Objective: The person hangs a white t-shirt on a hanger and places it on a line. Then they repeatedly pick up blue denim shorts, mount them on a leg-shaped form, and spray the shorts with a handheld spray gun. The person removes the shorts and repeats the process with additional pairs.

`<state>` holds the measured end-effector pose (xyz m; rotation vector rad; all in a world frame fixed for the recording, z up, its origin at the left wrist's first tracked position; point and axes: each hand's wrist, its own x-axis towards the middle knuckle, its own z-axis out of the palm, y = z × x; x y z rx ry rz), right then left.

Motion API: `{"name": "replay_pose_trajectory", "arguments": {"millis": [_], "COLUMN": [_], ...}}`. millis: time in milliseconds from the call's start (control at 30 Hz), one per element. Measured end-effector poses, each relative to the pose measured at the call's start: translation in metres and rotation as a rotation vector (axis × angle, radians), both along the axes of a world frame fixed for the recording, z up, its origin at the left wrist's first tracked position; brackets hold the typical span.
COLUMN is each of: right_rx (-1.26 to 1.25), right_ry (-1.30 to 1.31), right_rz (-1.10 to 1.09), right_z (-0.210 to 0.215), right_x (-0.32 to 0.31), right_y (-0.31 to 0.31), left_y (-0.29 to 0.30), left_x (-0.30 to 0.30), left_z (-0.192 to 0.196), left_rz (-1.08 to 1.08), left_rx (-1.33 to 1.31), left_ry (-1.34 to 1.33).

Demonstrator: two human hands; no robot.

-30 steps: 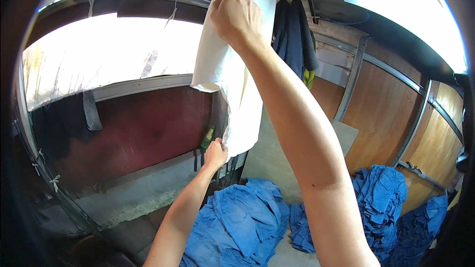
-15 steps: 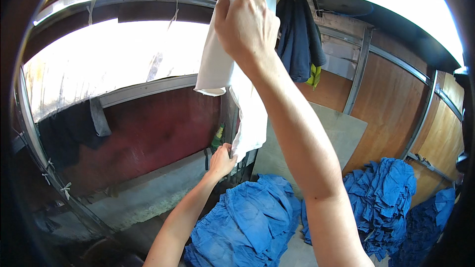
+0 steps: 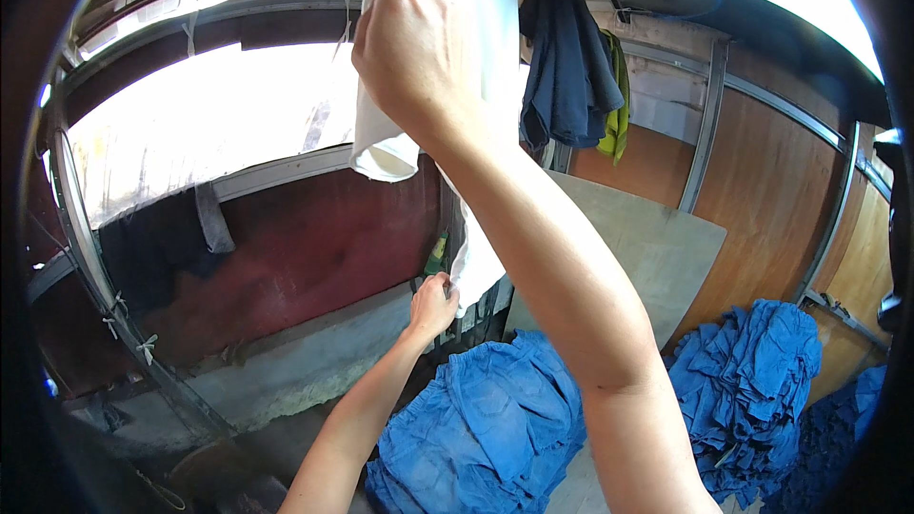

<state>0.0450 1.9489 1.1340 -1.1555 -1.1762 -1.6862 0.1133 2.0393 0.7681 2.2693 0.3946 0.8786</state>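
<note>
A white shirt (image 3: pixel 487 57) hangs at the upper middle, its short sleeve (image 3: pixel 386 154) dangling to the left. My left hand (image 3: pixel 434 306) is closed on the shirt's lower hem and pulls it toward the left. Higher up, my right hand (image 3: pixel 409 48) reaches across the front of the shirt, with its fingers bent around the cloth near the top of the sleeve. The fingertips are partly turned away from view. My right forearm covers much of the shirt's lower right side.
Dark trousers or jackets (image 3: pixel 568 67) and a yellow-green garment (image 3: pixel 617 100) hang to the right. Below lie a blue cloth heap (image 3: pixel 486 419) and another blue pile (image 3: pixel 747 381). A pale board (image 3: pixel 638 247) leans on the wall. Dark clothing (image 3: pixel 157 243) hangs at left.
My right hand has moved left across the shirt to the sleeve's upper part. My left hand keeps its grip on the hem. The view has shifted slightly.
</note>
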Motion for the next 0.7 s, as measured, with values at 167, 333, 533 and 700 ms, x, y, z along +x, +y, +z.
{"name": "replay_pose_trajectory", "arguments": {"millis": [167,333,533,700], "right_rx": [-0.145,-0.255,-0.045,-0.059], "right_ry": [0.116,0.194,0.168,0.928], "right_rz": [0.306,0.343,0.291,0.260], "right_z": [0.007,-0.017,-0.134,-0.319], "right_x": [-0.026,-0.027,-0.006,0.012], "right_y": [-0.005,-0.060,-0.189,-0.323], "left_y": [-0.006,-0.019,-0.034,-0.028], "left_x": [-0.017,-0.037,-0.081,-0.167], "left_z": [-0.006,-0.008,-0.057,-0.209], "left_rz": [0.008,-0.008,-0.060,-0.022], "left_rx": [0.002,0.013,-0.115,-0.237], "left_ry": [0.012,-0.020,-0.145,0.071]}}
